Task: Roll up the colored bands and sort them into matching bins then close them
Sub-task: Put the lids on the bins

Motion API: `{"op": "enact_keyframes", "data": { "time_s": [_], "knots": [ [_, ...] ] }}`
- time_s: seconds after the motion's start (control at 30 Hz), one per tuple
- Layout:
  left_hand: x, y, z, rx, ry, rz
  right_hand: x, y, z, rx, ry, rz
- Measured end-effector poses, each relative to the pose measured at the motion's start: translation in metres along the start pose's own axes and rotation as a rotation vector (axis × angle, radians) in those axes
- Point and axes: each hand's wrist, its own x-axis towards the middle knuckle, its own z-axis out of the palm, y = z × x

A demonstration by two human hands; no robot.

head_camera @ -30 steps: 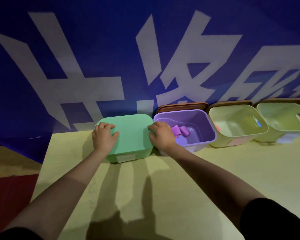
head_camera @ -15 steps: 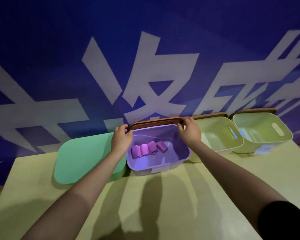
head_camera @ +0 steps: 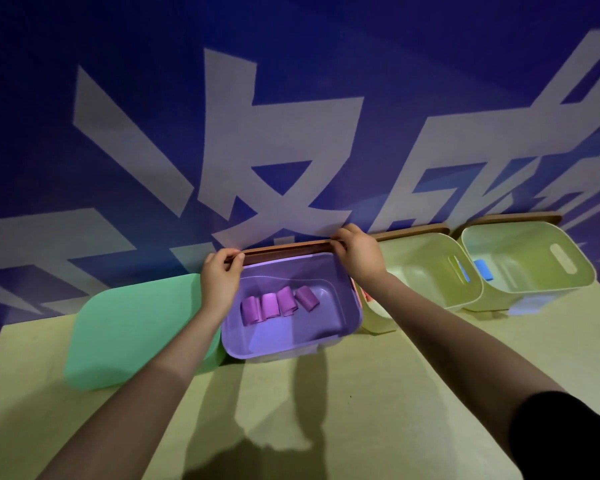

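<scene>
An open purple bin (head_camera: 343, 317) stands in the middle of the table with several rolled purple bands (head_camera: 278, 304) inside. Behind it a brown lid (head_camera: 288, 247) leans on edge against the wall. My left hand (head_camera: 220, 277) pinches the lid's left end and my right hand (head_camera: 359, 252) grips its right end. Left of the purple bin sits the green bin (head_camera: 132, 332), closed with its green lid.
Two open pale yellow-green bins (head_camera: 430, 271) (head_camera: 527, 271) stand to the right; a blue roll (head_camera: 482, 269) lies in the far one. Brown lids (head_camera: 413, 233) lean behind them. The blue wall with large white characters rises directly behind the row of bins.
Both hands left the closed green lid, moved right and back, and took hold of the brown lid behind the purple bin. My view shifted right.
</scene>
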Motion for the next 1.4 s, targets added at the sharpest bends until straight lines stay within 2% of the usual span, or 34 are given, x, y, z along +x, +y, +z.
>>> {"op": "enact_keyframes", "data": {
  "time_s": [0.2,0.33,0.77,0.93,1.1,1.27,1.4],
  "knots": [
    [-0.006,0.016,-0.013,-0.098,0.057,0.010,-0.006,-0.007,-0.007,-0.063,0.091,-0.029],
    [-0.011,0.023,-0.027,-0.251,0.072,-0.052,-0.015,-0.018,-0.018,-0.098,0.157,-0.077],
    [-0.047,0.054,-0.067,-0.418,0.109,0.014,-0.059,-0.045,-0.065,0.073,0.359,-0.158],
    [-0.086,0.034,-0.067,-0.277,0.072,0.028,-0.101,-0.034,-0.055,0.063,0.323,-0.181],
    [-0.109,0.013,-0.061,-0.063,-0.003,0.049,-0.131,-0.019,-0.038,-0.042,0.171,-0.207],
    [-0.128,0.004,-0.047,0.122,-0.047,0.003,-0.152,-0.004,-0.012,-0.223,0.026,-0.341],
    [-0.134,-0.003,-0.039,0.237,-0.135,-0.020,-0.161,0.000,0.002,-0.254,-0.014,-0.377]
  ]
}}
